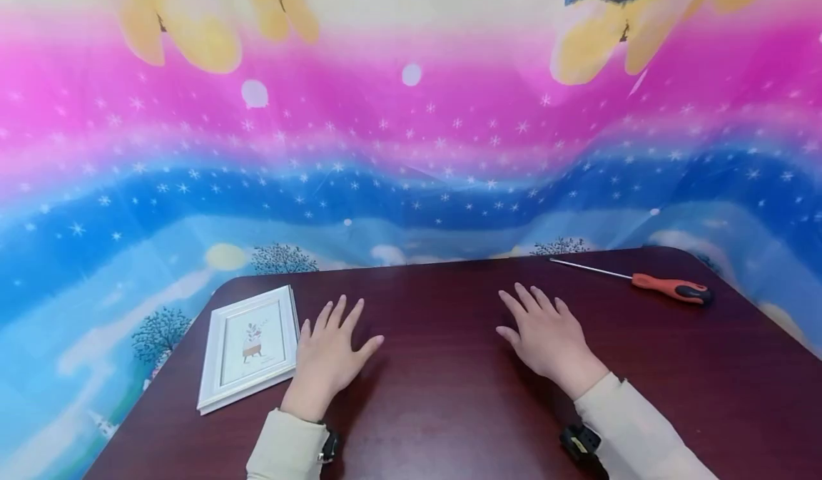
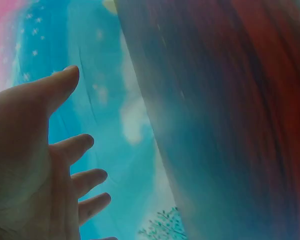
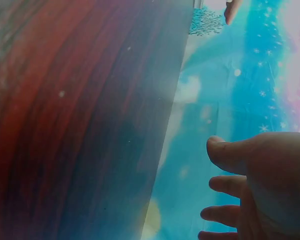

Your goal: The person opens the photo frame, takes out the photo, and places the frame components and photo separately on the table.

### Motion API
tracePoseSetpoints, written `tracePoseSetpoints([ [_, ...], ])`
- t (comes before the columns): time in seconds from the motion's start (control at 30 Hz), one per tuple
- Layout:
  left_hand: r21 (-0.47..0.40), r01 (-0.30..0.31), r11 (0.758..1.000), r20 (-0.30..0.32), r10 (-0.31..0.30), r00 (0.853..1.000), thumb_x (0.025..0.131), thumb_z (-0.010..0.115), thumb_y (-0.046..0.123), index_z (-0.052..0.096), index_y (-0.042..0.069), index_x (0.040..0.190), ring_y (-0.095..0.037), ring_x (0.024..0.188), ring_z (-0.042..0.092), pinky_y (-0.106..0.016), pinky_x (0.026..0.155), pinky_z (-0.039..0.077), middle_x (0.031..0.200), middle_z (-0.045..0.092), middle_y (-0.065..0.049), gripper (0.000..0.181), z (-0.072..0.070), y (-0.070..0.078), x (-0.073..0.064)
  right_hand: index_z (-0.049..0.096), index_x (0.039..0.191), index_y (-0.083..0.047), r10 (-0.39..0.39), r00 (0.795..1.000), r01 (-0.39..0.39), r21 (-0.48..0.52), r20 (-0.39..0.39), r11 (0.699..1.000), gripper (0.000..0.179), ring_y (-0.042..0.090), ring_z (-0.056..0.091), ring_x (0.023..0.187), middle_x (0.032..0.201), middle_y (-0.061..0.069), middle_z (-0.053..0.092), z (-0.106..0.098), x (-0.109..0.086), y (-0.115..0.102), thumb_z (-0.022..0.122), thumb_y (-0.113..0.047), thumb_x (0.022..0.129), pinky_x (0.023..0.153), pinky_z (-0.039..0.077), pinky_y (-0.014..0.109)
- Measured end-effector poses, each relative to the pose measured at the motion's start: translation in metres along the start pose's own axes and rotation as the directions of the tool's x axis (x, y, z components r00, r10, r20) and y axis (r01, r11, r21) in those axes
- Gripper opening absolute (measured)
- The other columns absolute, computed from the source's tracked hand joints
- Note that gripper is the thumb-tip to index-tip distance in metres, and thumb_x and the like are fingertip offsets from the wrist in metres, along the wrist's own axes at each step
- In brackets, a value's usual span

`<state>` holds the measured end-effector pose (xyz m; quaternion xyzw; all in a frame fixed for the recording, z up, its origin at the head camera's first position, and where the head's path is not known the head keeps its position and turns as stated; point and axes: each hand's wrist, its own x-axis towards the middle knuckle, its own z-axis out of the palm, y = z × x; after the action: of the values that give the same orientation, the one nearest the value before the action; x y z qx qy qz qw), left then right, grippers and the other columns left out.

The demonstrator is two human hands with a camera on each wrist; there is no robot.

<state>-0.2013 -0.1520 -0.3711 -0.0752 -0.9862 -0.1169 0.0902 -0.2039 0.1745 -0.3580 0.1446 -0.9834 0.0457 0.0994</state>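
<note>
Both hands hover palm down over a dark red-brown table (image 1: 424, 394), fingers spread and holding nothing. My left hand (image 1: 330, 359) is nearest to a white picture frame (image 1: 215, 351) and overlaps its right edge in the head view. That frame lies flat and shows a small print of a potted plant. On the other side, my right hand (image 1: 546, 330) is below and left of a screwdriver (image 1: 668, 287) with an orange and black handle, its shaft pointing left. In the wrist views, the left fingers (image 2: 90, 180) and right fingers (image 3: 225, 185) extend apart from each other.
Behind the table hangs a printed cloth (image 1: 411, 145) in pink and blue with snowflakes and trees. The table's far edge runs just beyond the screwdriver and picture frame. Each wrist wears a small black camera, such as the one by the right sleeve (image 1: 642, 423).
</note>
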Motion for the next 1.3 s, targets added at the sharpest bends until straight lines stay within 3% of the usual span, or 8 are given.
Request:
tracePoseSetpoints([
  [0.2, -0.050, 0.059, 0.997, 0.024, -0.057, 0.998, 0.095, 0.060, 0.048, 0.034, 0.011, 0.155, -0.043, 0.145, 0.021, -0.069, 0.111, 0.017, 0.158, 0.028, -0.022, 0.075, -0.006, -0.021, 0.001, 0.044, 0.149, -0.008, 0.016, 0.998, -0.016, 0.002, 0.053, 1.000, 0.062, 0.045, 0.037, 0.137, 0.151, 0.024, 0.039, -0.001, 0.000, -0.002, 0.061, -0.036, 0.098, 0.108, 0.029, 0.064],
  [0.53, -0.084, 0.122, 0.989, 0.042, -0.119, 0.992, 0.098, 0.058, 0.041, 0.030, 0.005, 0.155, -0.049, 0.142, 0.023, -0.071, 0.108, 0.018, 0.157, 0.025, -0.027, 0.073, -0.014, -0.050, 0.000, 0.048, 0.146, -0.005, 0.016, 0.998, -0.015, -0.013, 0.057, 1.000, 0.060, 0.045, 0.043, 0.133, 0.147, 0.026, 0.044, 0.000, -0.001, -0.004, 0.064, -0.034, 0.096, 0.104, 0.034, 0.063],
  [0.83, -0.058, 0.181, 0.982, 0.069, -0.177, 0.982, 0.099, 0.056, 0.034, 0.038, -0.002, 0.150, -0.053, 0.140, 0.024, -0.071, 0.107, 0.022, 0.155, 0.023, -0.033, 0.065, -0.022, -0.070, -0.002, 0.057, 0.136, -0.002, 0.014, 0.996, -0.011, -0.034, 0.088, 0.999, 0.054, 0.044, 0.048, 0.128, 0.138, 0.027, 0.053, 0.001, 0.001, -0.007, 0.065, -0.035, 0.095, 0.102, 0.037, 0.062],
  [0.93, -0.058, 0.247, 0.967, 0.080, -0.242, 0.967, 0.100, 0.052, 0.036, 0.036, -0.006, 0.149, -0.053, 0.139, 0.025, -0.071, 0.104, 0.027, 0.154, 0.023, -0.034, 0.066, -0.028, -0.079, -0.004, 0.059, 0.134, -0.001, 0.011, 0.997, -0.009, -0.031, 0.083, 0.999, 0.053, 0.043, 0.050, 0.126, 0.135, 0.026, 0.055, 0.002, 0.000, -0.007, 0.065, -0.035, 0.095, 0.102, 0.038, 0.061],
  [1.07, -0.068, 0.355, 0.932, 0.108, -0.347, 0.932, 0.101, 0.047, 0.038, 0.031, -0.011, 0.148, -0.056, 0.138, 0.021, -0.072, 0.101, 0.029, 0.154, 0.016, -0.037, 0.070, -0.036, -0.094, -0.009, 0.059, 0.134, -0.001, 0.019, 0.996, -0.018, -0.014, 0.088, 1.000, 0.053, 0.043, 0.050, 0.126, 0.134, 0.026, 0.056, 0.002, -0.002, -0.006, 0.065, -0.035, 0.095, 0.102, 0.037, 0.061],
  [1.3, -0.111, 0.486, 0.867, 0.178, -0.464, 0.868, 0.100, 0.046, 0.042, 0.020, -0.014, 0.148, -0.060, 0.137, 0.008, -0.075, 0.103, 0.019, 0.152, -0.001, -0.041, 0.079, -0.044, -0.114, -0.018, 0.059, 0.134, 0.000, 0.027, 0.993, -0.028, 0.008, 0.112, 1.000, 0.053, 0.044, 0.050, 0.126, 0.134, 0.026, 0.056, 0.001, -0.002, -0.004, 0.066, -0.034, 0.094, 0.102, 0.037, 0.062],
])
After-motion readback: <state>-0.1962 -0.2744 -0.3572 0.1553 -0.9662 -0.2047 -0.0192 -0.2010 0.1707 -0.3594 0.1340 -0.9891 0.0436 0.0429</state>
